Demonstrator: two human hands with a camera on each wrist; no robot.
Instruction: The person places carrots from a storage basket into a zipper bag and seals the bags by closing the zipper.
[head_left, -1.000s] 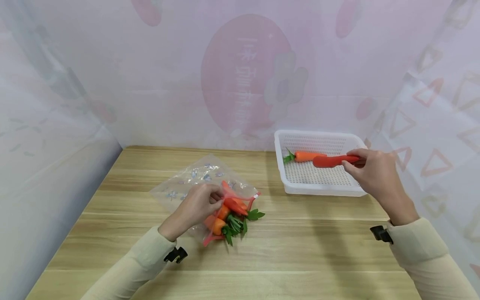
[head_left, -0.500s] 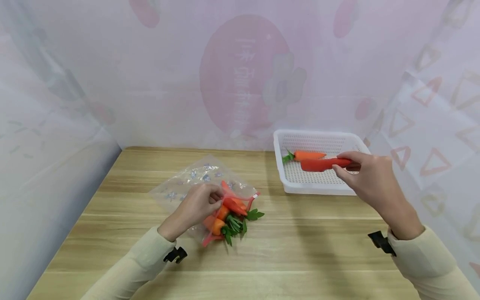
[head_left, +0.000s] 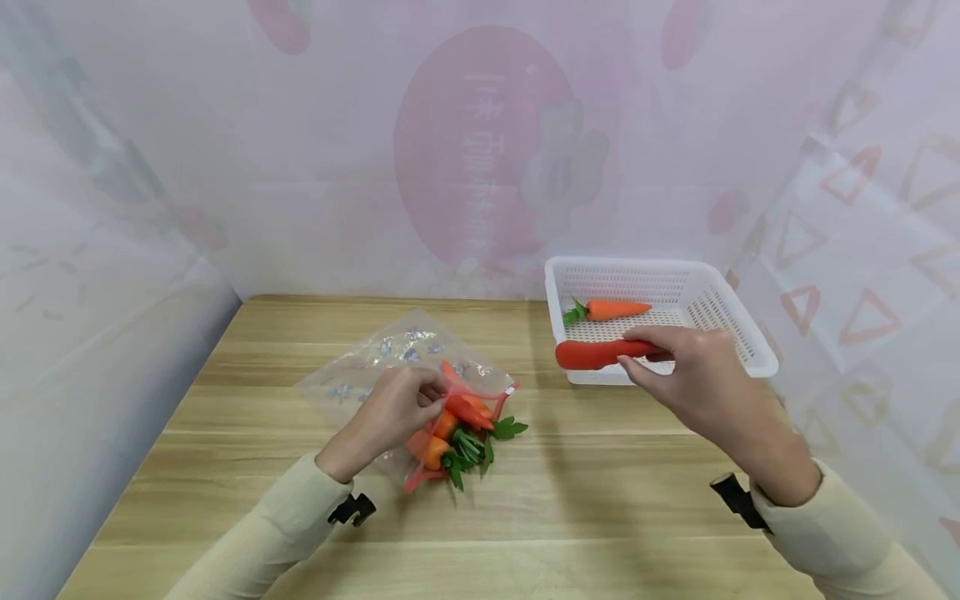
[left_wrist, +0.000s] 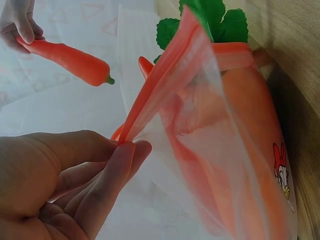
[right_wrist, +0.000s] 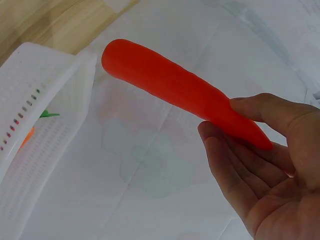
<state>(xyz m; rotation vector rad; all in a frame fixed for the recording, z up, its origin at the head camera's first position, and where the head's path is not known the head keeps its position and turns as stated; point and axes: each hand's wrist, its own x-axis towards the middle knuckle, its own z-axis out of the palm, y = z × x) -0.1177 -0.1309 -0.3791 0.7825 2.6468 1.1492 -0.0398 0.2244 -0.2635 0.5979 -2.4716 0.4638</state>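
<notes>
A: Where was the red pepper (head_left: pixel 592 354)?
B: In the right hand (head_left: pixel 705 375), whose thumb and fingers pinched it near its narrow end. It was held up in the air, reaching out on the side that faced the left hand (head_left: pixel 393 417).

A: And which way did it point?
B: Its thick, green-stemmed end led toward the left hand; its tapered tip sat in the right hand's fingers. The long axis ran roughly across, from one hand toward the other.

A: What was the left hand doing?
B: It pinched the red upper lip of a clear zip bag (head_left: pixel 360 371) between thumb and fingers. The mouth opened on the right hand's side, also facing the person, so the pepper's thick end was aimed roughly across at it, though well apart from it.

A: Which hand was nearer the mouth?
B: The left, touching its edge. Orange carrots (head_left: pixel 437 454) and another pepper (head_left: pixel 472 412) showed there, with green leaves (head_left: pixel 510 428) sticking out.

A: Anything by the right hand?
B: A white basket (head_left: pixel 553 292) stood just beyond it, one carrot (head_left: pixel 617 309) inside.
</notes>
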